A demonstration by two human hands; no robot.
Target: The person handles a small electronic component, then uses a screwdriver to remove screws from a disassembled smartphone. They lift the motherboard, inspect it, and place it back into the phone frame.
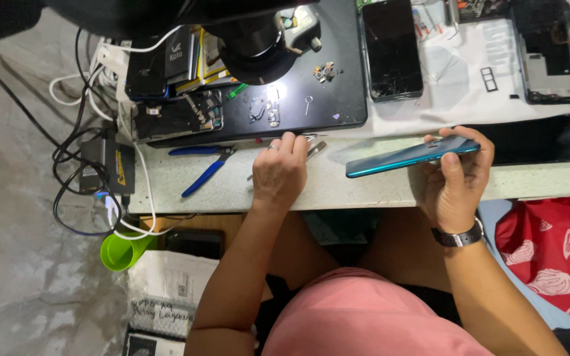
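Teal phone gripped by right hand; left hand perhaps touching tweezers.

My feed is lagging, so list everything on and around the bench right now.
Teal slim phone: one, held edge-on above bench front.
Blue-handled pliers: one, bench left.
Metal tweezers: one, silver, under left fingers.
Cracked black phone: one, top centre.
Opened black phone body: one, top right.
Black microscope head: one, top.
Green plastic cup: one, below bench.
Left hand: on tweezers.
Right hand: gripping teal phone.
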